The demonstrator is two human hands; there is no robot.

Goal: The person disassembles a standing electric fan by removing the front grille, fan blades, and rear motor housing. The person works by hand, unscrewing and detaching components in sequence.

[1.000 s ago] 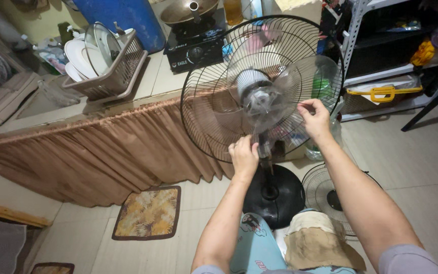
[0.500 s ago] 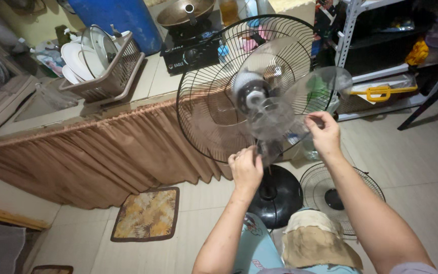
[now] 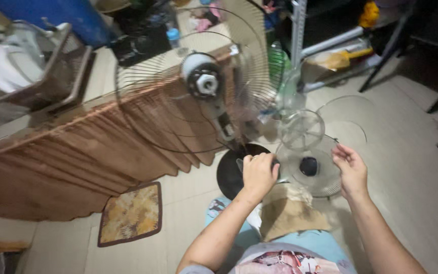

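Lower centre, the left hand (image 3: 258,172) and right hand (image 3: 352,170) clamp opposite edges of the clear plastic fan blade (image 3: 302,144), lying flat between them; beyond, upper centre, stands the bare black fan motor hub (image 3: 205,82).

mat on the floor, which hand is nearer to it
Left. The left hand is over the fan base, to the right of the mat; the right hand is farther right, past the clear blade.
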